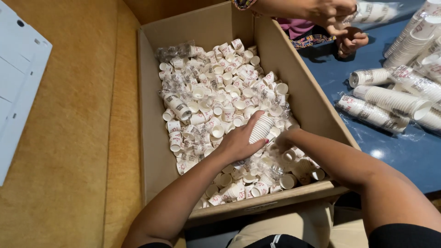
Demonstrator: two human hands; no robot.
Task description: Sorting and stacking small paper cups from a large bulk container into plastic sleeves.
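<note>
A large open cardboard box [303, 87] holds a heap of several small white paper cups [216, 87] with red and black print, some still in torn clear wrap. My left hand [241, 140] is inside the box, wrapped around a short nested stack of cups [261, 128] lying on the heap. My right hand [281, 141] reaches in beside it, fingers down among the loose cups just right of that stack; what it grips is hidden.
A blue table [404, 156] right of the box carries long sleeves of stacked cups [390, 101] in clear plastic. Another person's hands [340, 18] work at the top right. Tan carpet [69, 138] lies left, with a white panel [18, 82] at the edge.
</note>
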